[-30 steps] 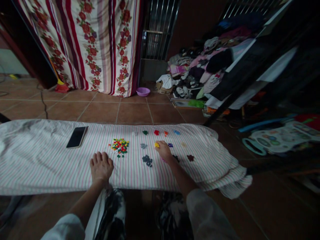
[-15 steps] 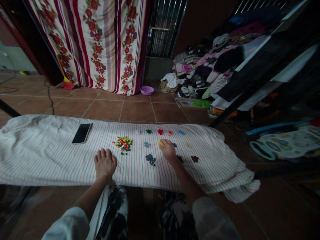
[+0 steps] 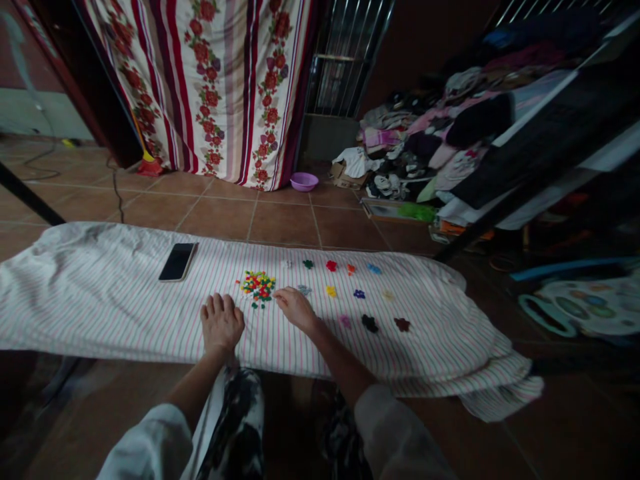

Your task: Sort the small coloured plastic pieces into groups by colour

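Observation:
My left hand [image 3: 221, 323] lies palm down on the striped cloth, fingers stretched out, just left of and below a heap of small mixed-colour pieces [image 3: 257, 285]. My right hand [image 3: 296, 310] is at the right edge of that heap, thumb and fingertips drawn together; anything between them is too small to make out. Behind its fingers sits a grey group [image 3: 305, 290], partly covered. Farther right lie single-colour groups: yellow [image 3: 331, 291], dark blue [image 3: 359, 293], red [image 3: 331, 265], green [image 3: 308, 264], orange [image 3: 351, 269], light blue [image 3: 373, 268], pink [image 3: 345, 321], black [image 3: 370, 324] and brown [image 3: 402, 325].
A phone [image 3: 178, 261] rests on the cloth [image 3: 115, 293] at the left. Beyond the table's far edge are a tiled floor, a purple basin [image 3: 304, 181], a floral curtain [image 3: 230, 93] and a heap of clothes [image 3: 425, 133].
My right hand has moved left from the yellow group to the edge of the mixed heap, uncovering the yellow and pink groups. My left hand stays flat. The view has shifted slightly.

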`<state>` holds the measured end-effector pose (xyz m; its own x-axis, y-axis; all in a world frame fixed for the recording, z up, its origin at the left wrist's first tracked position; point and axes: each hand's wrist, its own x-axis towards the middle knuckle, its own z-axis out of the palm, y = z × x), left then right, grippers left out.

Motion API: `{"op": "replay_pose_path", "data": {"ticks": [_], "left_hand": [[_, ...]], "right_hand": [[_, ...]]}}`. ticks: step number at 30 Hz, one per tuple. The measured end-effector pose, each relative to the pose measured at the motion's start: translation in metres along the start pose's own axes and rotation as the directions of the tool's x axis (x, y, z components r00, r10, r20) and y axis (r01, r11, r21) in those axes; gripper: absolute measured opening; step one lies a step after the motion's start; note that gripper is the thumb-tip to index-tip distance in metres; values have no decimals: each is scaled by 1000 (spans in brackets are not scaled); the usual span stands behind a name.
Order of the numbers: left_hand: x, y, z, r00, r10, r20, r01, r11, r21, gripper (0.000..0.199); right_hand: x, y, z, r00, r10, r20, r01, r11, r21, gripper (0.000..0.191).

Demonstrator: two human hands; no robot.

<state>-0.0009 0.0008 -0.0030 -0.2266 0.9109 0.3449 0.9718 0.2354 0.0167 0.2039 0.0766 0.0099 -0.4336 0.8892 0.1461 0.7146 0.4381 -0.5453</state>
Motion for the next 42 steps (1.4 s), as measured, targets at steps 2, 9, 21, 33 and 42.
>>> {"op": "replay_pose_path", "data": {"ticks": [2, 9, 21, 33, 42], "left_hand": [[0, 0, 0, 1000, 0, 3, 0, 1000, -6, 46], [0, 1, -1, 1000, -10, 11, 10, 1000, 7, 47], [-1, 0, -4, 1000, 16, -10, -16, 1000, 15, 45], [-1, 1, -7, 1000, 15, -12, -16, 1000, -14, 43], [0, 1, -2, 1000, 19, -15, -19, 1000, -3, 44]], "right_hand": [[3, -9, 4, 999, 5, 32, -5, 1000, -4, 21], [9, -24, 16, 992, 119, 45, -114, 989, -89, 23], [5, -30, 24, 982, 188, -18, -189, 976, -104, 18], [12, -3, 12, 972, 200, -122, -191, 978, 81, 14], [33, 72, -35, 865, 396, -307, -420, 907, -14, 18]]}}
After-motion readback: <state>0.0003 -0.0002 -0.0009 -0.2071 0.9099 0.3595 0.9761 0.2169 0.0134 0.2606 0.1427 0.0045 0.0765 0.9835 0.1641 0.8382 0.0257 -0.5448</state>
